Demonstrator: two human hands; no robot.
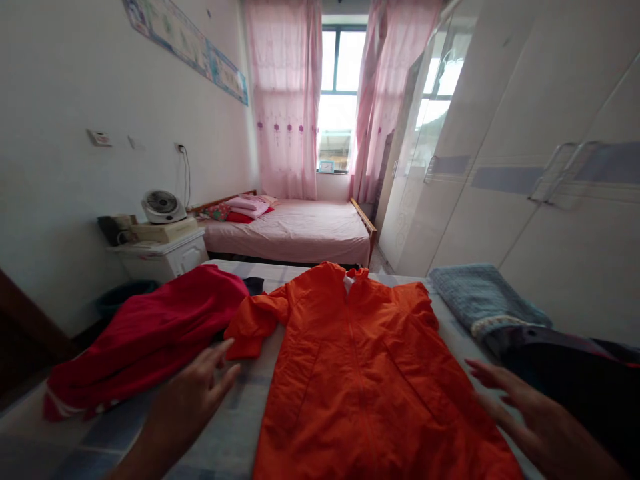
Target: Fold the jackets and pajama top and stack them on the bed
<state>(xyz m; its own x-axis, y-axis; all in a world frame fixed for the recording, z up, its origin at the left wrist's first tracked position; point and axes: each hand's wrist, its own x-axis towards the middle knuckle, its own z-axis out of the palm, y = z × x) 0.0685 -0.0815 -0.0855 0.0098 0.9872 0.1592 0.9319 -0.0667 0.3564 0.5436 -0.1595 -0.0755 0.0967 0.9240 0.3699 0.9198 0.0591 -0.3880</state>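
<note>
An orange zip-up jacket (345, 360) lies front side up on a bed with a checked sheet (165, 440). Its collar points away from me, and its zip is closed nearly to the top. The left-hand sleeve is bent beside the body; the other sleeve is mostly out of sight. My left hand (193, 387) hovers left of the jacket, just below that sleeve's cuff, fingers apart and holding nothing. On the jacket's right side, my right hand (520, 407) is spread near its edge, also holding nothing; whether it touches the fabric I cannot tell.
Red clothing (160, 327) lies to the left. A folded blue-grey blanket (485, 293) and dark clothing (570, 380) lie to the right. Beyond stand a pink-covered bed (310, 230), a white cabinet (175, 257) with a small fan (163, 205), and a wardrobe (520, 133).
</note>
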